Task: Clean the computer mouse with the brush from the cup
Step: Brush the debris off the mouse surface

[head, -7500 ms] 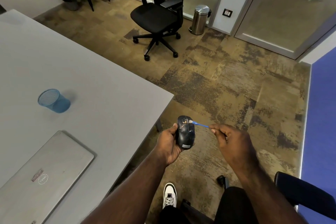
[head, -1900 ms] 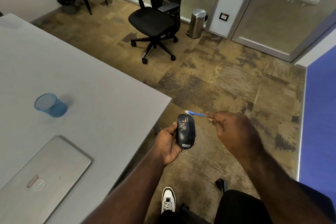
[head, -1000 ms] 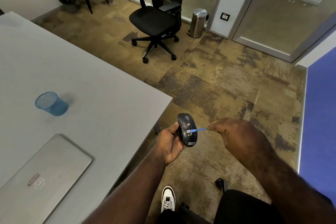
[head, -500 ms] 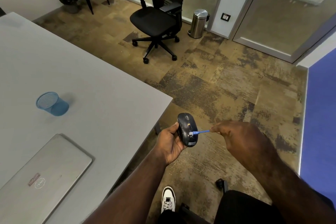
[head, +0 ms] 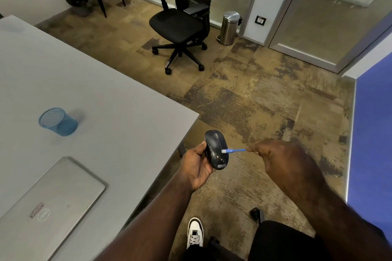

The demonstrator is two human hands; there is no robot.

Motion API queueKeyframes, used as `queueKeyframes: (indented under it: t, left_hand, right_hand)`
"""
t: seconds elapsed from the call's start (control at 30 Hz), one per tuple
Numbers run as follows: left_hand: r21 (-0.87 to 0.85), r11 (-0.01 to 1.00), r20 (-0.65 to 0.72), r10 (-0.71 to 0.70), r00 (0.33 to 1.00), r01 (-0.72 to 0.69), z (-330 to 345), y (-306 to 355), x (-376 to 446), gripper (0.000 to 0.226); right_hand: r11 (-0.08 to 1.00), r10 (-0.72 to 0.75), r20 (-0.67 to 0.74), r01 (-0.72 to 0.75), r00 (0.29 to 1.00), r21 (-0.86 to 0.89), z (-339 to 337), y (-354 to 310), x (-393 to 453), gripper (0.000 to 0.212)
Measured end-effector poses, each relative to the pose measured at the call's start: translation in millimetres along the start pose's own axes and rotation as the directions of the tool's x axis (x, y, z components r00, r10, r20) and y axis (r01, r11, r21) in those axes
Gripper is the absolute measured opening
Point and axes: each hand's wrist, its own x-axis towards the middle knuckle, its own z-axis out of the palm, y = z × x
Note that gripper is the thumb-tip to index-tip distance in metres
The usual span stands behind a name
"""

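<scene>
The dark computer mouse (head: 216,149) sits off the counter's (head: 101,91) corner, above the floor, gripped by the left hand (head: 196,165). The right hand (head: 280,159) pinches the blue brush (head: 233,150), bristles touching the mouse. The blue cup (head: 57,121) stands on the counter.

The left hand (head: 196,165) holds a dark mouse (head: 216,149) over the floor, just past the corner of the grey bench (head: 110,95); the right hand (head: 282,161) pinches a thin blue brush (head: 234,150), and its white tip touches the side of the mouse; a blue mesh cup (head: 57,121) stands on the bench, well apart from the hands; a shut silver laptop (head: 48,203) lies near the cup; a black chair (head: 180,21) and a shiny bin (head: 230,27) stand far back.
</scene>
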Motion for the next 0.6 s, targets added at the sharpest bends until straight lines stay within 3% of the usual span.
queueKeyframes:
  t: [0.1,0.33,0.47,0.6]
  left_hand:
    - [0.0,1.0,0.006,0.003,1.0,-0.003,3,-3,0,0.038]
    - [-0.008,0.999,-0.035,0.05,0.998,-0.05,2,0,1,0.036]
    - [-0.003,0.997,-0.051,0.074,0.996,-0.074,4,-2,2,0.038]
    - [0.023,0.996,-0.046,0.082,0.996,-0.081,8,-5,4,0.045]
  right_hand:
    - [0.999,-0.036,-0.055,0.037,0.998,0.017,5,-5,1,0.034]
    - [0.999,-0.027,0.086,0.028,0.996,-0.017,11,-1,-8,0.041]
    - [0.995,-0.096,-0.039,0.097,0.995,0.037,13,-10,-8,0.036]
    - [0.989,-0.146,-0.027,0.146,0.989,0.022,23,-23,-12,0.041]
